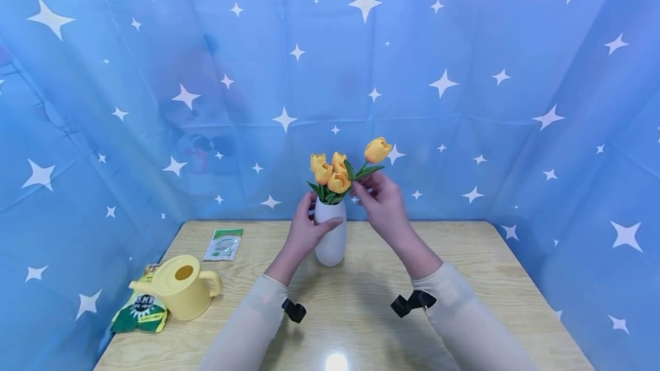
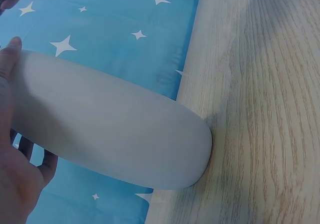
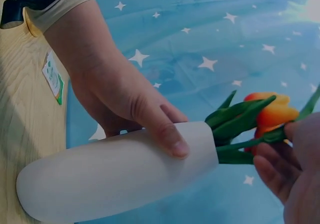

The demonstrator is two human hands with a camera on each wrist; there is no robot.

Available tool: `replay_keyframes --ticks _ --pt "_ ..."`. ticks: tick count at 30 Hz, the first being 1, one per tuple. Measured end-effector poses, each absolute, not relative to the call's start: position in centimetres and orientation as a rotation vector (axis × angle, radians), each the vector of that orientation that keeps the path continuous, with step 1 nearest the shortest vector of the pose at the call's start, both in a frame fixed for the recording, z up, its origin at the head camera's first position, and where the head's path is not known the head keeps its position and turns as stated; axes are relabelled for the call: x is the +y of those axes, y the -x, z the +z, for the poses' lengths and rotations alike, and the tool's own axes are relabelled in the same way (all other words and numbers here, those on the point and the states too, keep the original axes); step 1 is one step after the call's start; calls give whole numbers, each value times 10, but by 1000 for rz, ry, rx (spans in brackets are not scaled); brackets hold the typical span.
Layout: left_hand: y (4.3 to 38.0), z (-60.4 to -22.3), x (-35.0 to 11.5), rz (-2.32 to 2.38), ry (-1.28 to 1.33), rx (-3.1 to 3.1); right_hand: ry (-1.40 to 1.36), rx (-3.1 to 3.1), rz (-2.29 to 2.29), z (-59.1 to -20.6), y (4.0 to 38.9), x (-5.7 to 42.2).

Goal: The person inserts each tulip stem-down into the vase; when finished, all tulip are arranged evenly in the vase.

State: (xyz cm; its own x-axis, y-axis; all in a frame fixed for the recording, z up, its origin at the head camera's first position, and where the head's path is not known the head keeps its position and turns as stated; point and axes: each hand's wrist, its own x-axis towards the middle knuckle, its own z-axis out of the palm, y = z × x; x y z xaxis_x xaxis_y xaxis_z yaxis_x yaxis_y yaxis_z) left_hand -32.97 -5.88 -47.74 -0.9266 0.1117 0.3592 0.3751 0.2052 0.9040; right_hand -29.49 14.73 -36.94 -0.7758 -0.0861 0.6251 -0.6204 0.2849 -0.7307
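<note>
A tall white vase [image 1: 331, 239] stands on the wooden table, holding several yellow-orange tulips [image 1: 323, 173] with green leaves. My left hand [image 1: 305, 228] grips the vase near its top, thumb across the front and fingers round the far side; the left wrist view shows the smooth vase body [image 2: 120, 124] down to its base on the table. With its fingertips my right hand [image 1: 384, 205] pinches the stem of one more tulip [image 1: 378, 150], which leans to the right above the others. In the right wrist view that stem reaches to the vase mouth beside the other leaves [image 3: 240, 121].
On the left of the table [image 1: 464, 279] stands a pale yellow watering can [image 1: 188, 296], its spout over a green and yellow bag [image 1: 141, 311]. A small white-and-green packet [image 1: 224, 244] lies behind it. A blue star-patterned curtain [image 1: 330, 62] hangs round the table.
</note>
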Motion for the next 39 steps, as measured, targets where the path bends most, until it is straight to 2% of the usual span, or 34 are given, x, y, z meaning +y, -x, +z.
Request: replay_keyframes --ticks 19,28,39 --pt "333 -476 -59 -1786 500 -2235 -672 -2243 1319 -382 300 145" --pt "332 -476 -59 -1787 502 -2240 -681 -2101 1476 -384 300 143" --pt "330 -475 -59 -1796 471 -2256 -675 -2133 1425 -387 303 143"
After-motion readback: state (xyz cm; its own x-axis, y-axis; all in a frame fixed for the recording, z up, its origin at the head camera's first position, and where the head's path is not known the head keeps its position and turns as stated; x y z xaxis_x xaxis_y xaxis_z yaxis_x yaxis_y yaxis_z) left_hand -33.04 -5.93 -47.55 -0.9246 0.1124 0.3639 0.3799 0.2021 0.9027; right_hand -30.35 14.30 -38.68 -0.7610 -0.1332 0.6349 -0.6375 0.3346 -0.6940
